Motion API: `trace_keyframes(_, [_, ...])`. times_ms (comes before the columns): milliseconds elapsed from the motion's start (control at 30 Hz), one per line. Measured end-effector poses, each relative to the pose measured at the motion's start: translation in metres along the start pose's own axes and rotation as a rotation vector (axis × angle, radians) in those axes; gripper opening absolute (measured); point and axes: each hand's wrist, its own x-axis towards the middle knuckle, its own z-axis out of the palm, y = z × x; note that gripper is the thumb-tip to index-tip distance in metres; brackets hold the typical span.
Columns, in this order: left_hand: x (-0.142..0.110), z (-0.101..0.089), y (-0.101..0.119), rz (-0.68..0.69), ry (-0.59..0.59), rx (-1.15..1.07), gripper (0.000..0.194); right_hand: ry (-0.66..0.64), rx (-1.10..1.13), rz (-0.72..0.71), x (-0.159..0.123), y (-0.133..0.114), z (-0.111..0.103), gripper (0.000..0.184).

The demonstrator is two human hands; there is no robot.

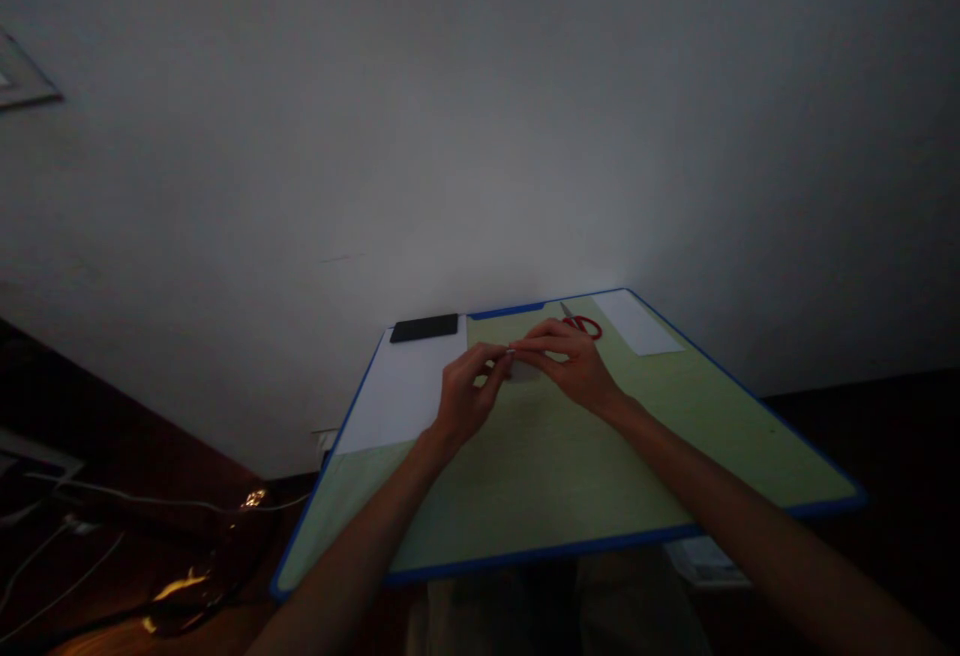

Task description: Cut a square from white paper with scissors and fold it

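Over the middle of the table, my left hand [471,386] and my right hand [570,361] meet at the fingertips. Both are closed in a pinch on a small pale piece of paper [524,370], whose upper edge shows between the fingers. Its exact shape is mostly hidden and the picture is dim. Just beyond my right hand lies a pair of scissors [589,327] with red handles, blades pointing toward the wall. A large white sheet of paper [397,391] is on the table to the left of my left hand.
The light green table [540,496] has a blue rim and stands against a grey wall [480,136]. A black phone-like slab [424,328] rests at the back left. A white paper strip [637,324] lies at the back right. White cables [172,503] run at the left.
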Motion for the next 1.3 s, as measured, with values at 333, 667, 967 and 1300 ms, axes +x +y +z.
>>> trace_keyframes(333, [0.0019,-0.0038,0.0005,0.004,0.078,0.064,0.011,0.068,-0.047,0.025,0.0009,0.0008,-0.0016,0.037])
trace_keyframes(667, [0.0023,-0.0029,-0.0025,-0.010,0.117,0.071,0.011,0.040,-0.064,0.006,0.0011,0.0087,-0.0069,0.023])
trace_keyframes(967, [0.0033,-0.0049,0.0000,0.024,0.102,0.090,0.010,0.003,-0.055,0.015,0.0020,0.0069,-0.0091,0.018])
trace_keyframes(1300, [0.0043,-0.0062,0.0017,0.161,-0.027,0.185,0.010,-0.089,-0.164,-0.092,0.0017,0.0005,-0.0082,0.010])
